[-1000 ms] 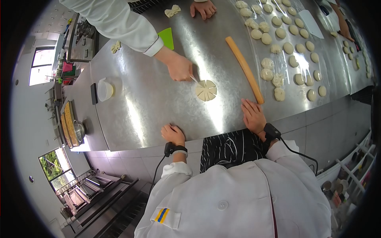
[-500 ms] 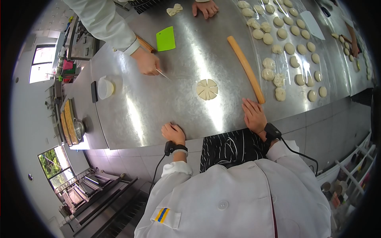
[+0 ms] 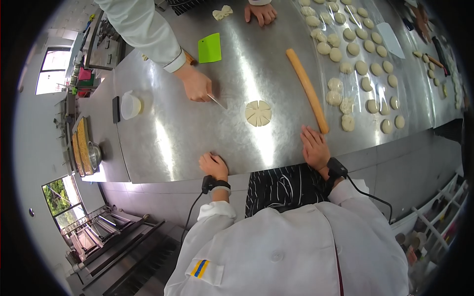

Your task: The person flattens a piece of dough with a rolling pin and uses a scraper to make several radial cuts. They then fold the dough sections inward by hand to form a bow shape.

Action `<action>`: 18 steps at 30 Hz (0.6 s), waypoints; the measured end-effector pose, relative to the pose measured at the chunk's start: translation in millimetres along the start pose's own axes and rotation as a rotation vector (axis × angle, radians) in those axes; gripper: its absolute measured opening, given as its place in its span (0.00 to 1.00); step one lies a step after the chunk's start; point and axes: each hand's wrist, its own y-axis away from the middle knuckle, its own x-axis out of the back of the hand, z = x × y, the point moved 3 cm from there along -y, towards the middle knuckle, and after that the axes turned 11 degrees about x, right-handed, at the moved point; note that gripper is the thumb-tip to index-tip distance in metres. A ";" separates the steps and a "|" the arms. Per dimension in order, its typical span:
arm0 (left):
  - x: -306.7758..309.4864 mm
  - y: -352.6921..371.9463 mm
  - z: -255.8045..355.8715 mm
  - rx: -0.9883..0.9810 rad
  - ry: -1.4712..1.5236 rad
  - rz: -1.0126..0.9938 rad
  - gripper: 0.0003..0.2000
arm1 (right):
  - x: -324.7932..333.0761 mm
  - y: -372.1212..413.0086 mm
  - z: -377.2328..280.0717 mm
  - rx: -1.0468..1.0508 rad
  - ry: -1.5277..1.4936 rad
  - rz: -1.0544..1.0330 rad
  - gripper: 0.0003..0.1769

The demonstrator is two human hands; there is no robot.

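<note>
- Lying on the steel table (image 3: 173, 133), a round dough disc (image 3: 257, 113) cut into wedges is seen ahead of both hands.
- The rolling pin (image 3: 307, 89) is nearly touched at its near end by the right hand (image 3: 315, 147), laid flat and empty.
- The left hand (image 3: 213, 165) is curled closed at the table edge, with nothing held.
- A knife (image 3: 217, 101) is held by a co-worker's hand (image 3: 196, 85) near the disc.

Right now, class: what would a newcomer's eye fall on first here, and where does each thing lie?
The round dough disc, cut like a flower, lies central on the table, with a co-worker's hand pointing a knife at it from the left. A long rolling pin slants to its right, its near end just beyond the person's flat right hand; the left hand rests curled at the table's edge. Rows of dough balls fill the far right.
</note>
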 end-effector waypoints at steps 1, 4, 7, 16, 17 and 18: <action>-0.4 -0.2 -0.1 0.009 0.013 -0.019 0.03 | -0.7 0.0 0.1 0.000 -0.006 0.006 0.24; 1.7 0.3 1.6 0.012 -0.031 -0.005 0.04 | -0.9 -0.7 0.3 0.011 -0.001 0.003 0.24; 1.3 0.3 0.4 0.030 -0.016 -0.008 0.04 | 0.0 -1.4 -1.1 0.018 0.003 -0.006 0.24; 2.4 2.3 -0.9 0.042 -0.030 0.018 0.03 | -1.9 0.1 -3.5 0.036 0.001 -0.006 0.23; 2.0 1.0 0.1 0.046 -0.022 0.013 0.03 | -0.6 -3.8 -1.7 0.034 0.005 0.003 0.23; 0.5 0.3 0.6 0.049 -0.014 0.008 0.03 | -0.9 -4.0 -1.2 0.043 0.011 -0.002 0.23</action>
